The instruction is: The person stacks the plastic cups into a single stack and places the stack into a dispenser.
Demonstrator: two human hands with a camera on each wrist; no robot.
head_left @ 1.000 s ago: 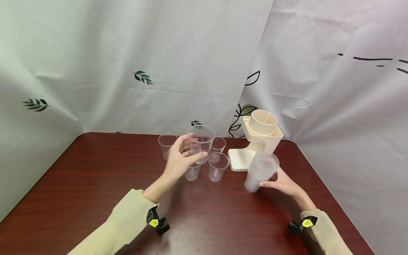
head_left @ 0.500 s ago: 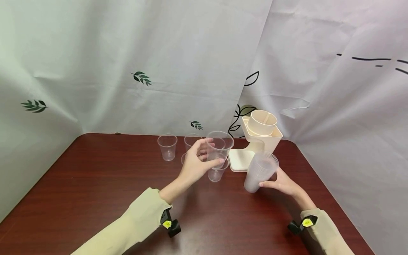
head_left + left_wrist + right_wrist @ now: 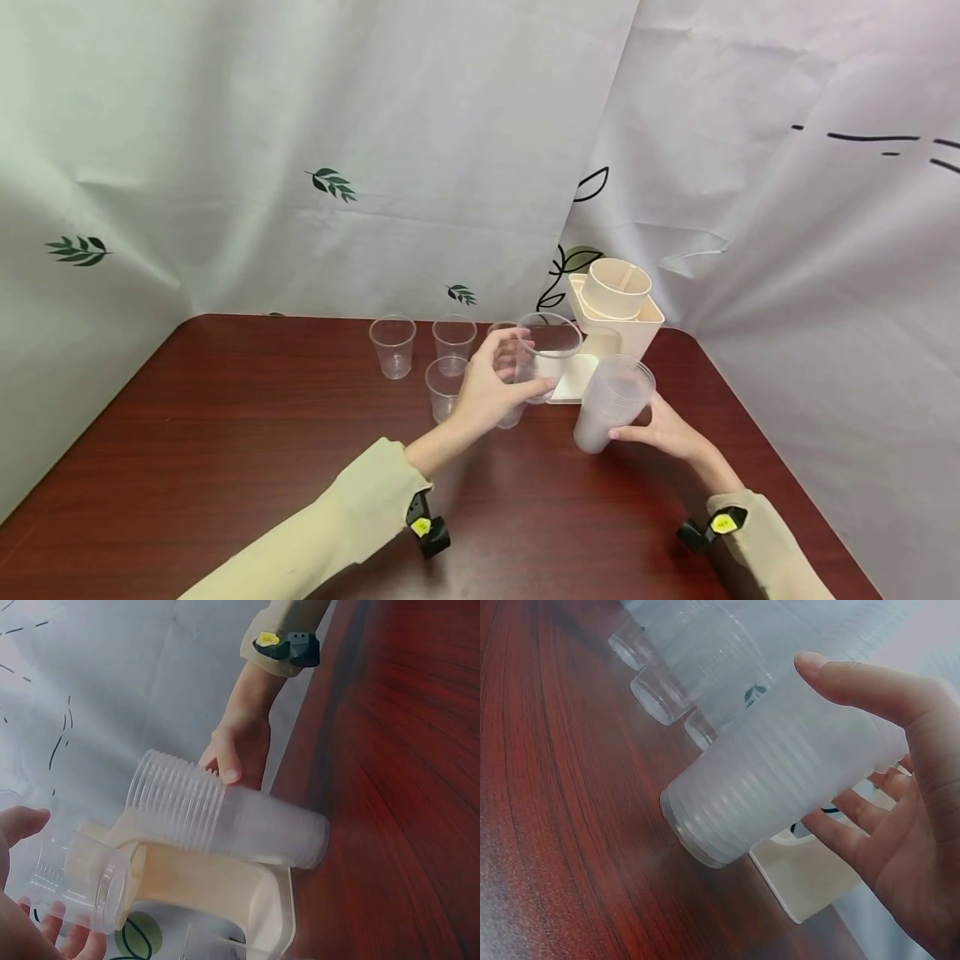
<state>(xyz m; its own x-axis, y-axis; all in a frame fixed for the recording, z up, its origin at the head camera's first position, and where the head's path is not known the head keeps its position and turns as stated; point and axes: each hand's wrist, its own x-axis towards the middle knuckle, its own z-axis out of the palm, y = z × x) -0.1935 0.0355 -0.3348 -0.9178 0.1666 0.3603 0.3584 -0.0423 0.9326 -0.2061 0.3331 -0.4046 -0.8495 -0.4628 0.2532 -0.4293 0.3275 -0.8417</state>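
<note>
White sheeting [image 3: 450, 150] rises behind a reddish surface [image 3: 247, 442]. Clear cups [image 3: 393, 346] stand near its far edge, well apart from the left edge. The left hand [image 3: 486, 387] holds a raised cup [image 3: 558, 354] before a cream appliance [image 3: 630, 333]; the right hand [image 3: 669, 429] grips a tilted cup stack [image 3: 611, 404] toward the right edge.

Sheeting [image 3: 420, 150] round the table [image 3: 225, 433] suggests a booth.
</note>
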